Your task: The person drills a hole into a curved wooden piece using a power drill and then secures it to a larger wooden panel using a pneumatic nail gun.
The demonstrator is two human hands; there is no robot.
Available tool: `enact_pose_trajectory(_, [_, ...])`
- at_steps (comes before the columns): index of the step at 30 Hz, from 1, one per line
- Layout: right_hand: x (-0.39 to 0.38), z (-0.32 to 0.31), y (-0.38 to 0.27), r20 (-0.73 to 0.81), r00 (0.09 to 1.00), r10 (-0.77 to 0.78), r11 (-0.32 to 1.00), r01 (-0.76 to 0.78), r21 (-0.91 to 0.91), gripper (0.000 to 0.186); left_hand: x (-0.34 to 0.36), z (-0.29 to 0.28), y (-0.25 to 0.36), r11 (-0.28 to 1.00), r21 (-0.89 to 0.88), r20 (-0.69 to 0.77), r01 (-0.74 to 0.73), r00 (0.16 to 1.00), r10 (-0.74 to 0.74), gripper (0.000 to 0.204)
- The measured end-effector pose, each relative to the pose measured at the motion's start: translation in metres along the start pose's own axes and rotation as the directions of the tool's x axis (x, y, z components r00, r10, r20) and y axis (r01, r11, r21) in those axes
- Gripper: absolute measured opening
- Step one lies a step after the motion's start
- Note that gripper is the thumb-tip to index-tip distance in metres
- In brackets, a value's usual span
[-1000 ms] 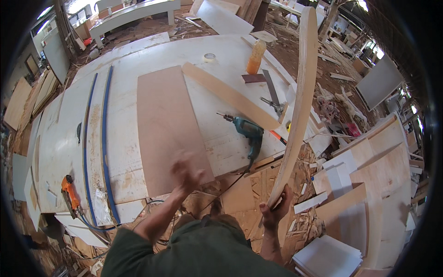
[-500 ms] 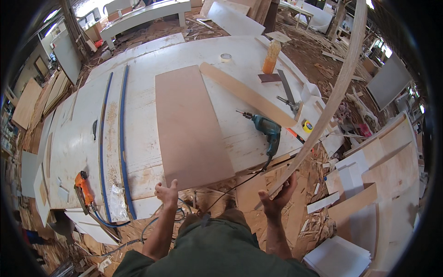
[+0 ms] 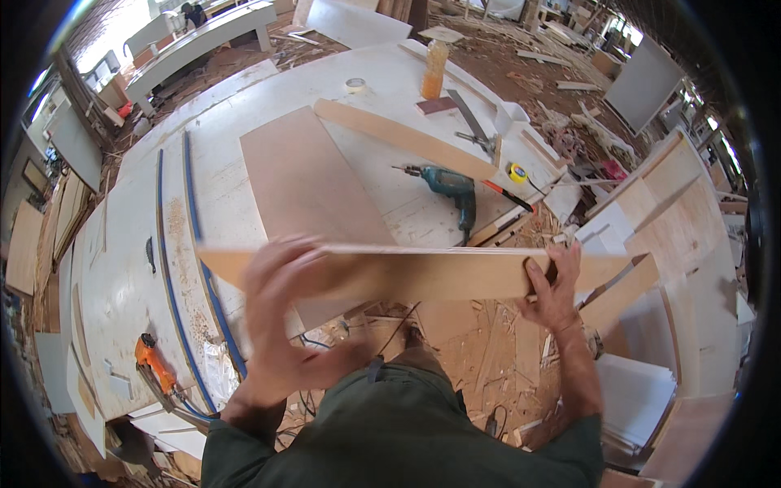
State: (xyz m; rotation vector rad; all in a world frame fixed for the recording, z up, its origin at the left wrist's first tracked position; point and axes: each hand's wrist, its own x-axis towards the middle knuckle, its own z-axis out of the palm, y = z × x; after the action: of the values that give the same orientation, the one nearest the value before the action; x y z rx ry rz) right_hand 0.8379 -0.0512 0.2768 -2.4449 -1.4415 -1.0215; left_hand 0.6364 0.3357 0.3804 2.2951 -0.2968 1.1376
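Observation:
A long, pale wooden board is held horizontally in front of me. My right hand grips it near its right part. My left hand, smeared by motion, is at the board's left part with fingers over the upper edge; its grip is unclear. Beyond the board, a pinkish plywood panel, a tan strip and a teal drill lie on the white worktable. A yellow tape measure is right of the drill.
An orange power tool and blue-edged strips lie on the table's left. A bottle of orange liquid and tape roll are farther back. Pale panels lean at right. Scrap litters the floor. A person is far back.
The board has swung from upright, leaning rightward, to horizontal across my body. My left hand has risen to it. My right hand has moved up and right. The view has shifted somewhat.

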Motion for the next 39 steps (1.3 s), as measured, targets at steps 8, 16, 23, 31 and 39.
enact_pose_trajectory(8, [0.089,-0.080,-0.019,0.183,0.942,-0.280,0.903,0.323,-0.282,0.075,-0.042,0.124,-0.013,0.860,-0.208,0.503,0.466,0.805,-0.315,0.040])
enact_pose_trajectory(16, [0.100,-0.096,-0.022,-0.499,0.411,0.763,0.642,-0.391,0.660,0.107,-0.109,0.192,-0.003,0.846,-0.465,0.259,0.261,0.954,-0.152,0.030])
enact_pose_trajectory(23, [0.110,-0.100,-0.020,-0.302,0.381,0.873,0.431,-0.317,0.845,0.078,-0.131,0.198,0.001,0.818,-0.395,0.377,0.419,0.885,-0.272,0.043])
enact_pose_trajectory(31, [0.092,-0.028,-0.057,-0.298,0.577,0.761,0.519,-0.266,0.812,0.107,-0.230,0.146,-0.125,-0.474,-0.686,-0.014,0.552,-0.662,-0.750,0.076])
enact_pose_trajectory(39, [0.082,0.012,-0.075,-0.181,0.595,0.783,0.417,-0.287,0.862,0.123,-0.262,0.147,-0.143,-0.155,-0.858,-0.102,0.490,-0.457,-0.884,0.037])
